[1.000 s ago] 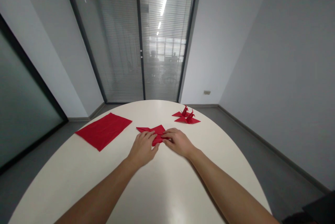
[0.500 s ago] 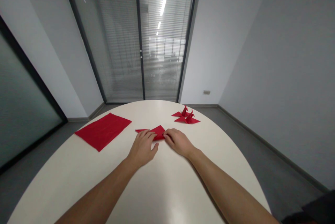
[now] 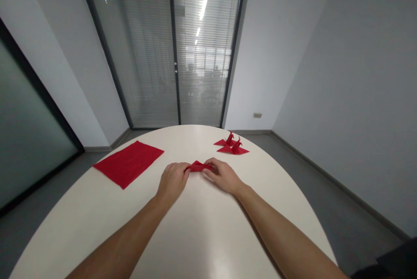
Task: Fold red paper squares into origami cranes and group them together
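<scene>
A piece of folded red paper (image 3: 197,167) is held between my two hands over the middle of the table. My left hand (image 3: 172,179) pinches its left end, with the fingers closed. On the other side, my right hand (image 3: 223,174) grips the right end between thumb and fingers. Parts of the paper are hidden behind the fingers of both hands. Two red paper cranes (image 3: 233,145) stand close together beyond my right hand, their wings spread out.
Flat red paper (image 3: 128,164) lies on the left of the round white table (image 3: 185,235). The table's curved far edge runs just behind the cranes. Past it are a glass partition with blinds (image 3: 150,53) and a grey wall. A dark object (image 3: 397,259) shows at lower right.
The folded paper has been tilted up and looks narrower. My left hand has gone from lying over it with spread fingers to pinching its left end. My right hand has barely moved.
</scene>
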A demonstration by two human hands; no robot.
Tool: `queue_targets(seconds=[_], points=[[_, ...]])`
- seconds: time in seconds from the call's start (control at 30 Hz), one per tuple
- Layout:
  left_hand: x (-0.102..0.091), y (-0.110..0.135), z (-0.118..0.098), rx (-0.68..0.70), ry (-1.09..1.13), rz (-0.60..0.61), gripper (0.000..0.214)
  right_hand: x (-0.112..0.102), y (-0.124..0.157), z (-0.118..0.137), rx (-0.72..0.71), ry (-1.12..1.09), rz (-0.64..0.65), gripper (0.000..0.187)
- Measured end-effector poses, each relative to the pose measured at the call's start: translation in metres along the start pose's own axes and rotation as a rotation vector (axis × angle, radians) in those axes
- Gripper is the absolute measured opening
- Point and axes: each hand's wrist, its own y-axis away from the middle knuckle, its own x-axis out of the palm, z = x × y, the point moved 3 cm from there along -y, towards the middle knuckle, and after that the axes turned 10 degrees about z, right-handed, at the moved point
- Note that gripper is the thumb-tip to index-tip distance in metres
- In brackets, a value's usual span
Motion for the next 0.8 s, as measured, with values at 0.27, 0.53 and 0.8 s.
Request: queue_targets(seconds=[0.27, 0.53, 0.8], points=[[-0.003, 0.002, -0.005, 0.090, -0.005, -0.102, 0.021, 0.003, -0.003, -0.009, 0.003, -0.215, -0.028, 0.022], [-0.013, 0.005, -0.011, 0.100, -0.054, -0.276, 0.029, 0.002, -0.009, -0.008, 0.019, -0.607, -0.043, 0.033], [-0.014, 0.009, -0.017, 0.162, -0.066, -0.318, 0.040, 0.009, -0.014, -0.014, 0.168, -0.925, -0.029, 0.046]])
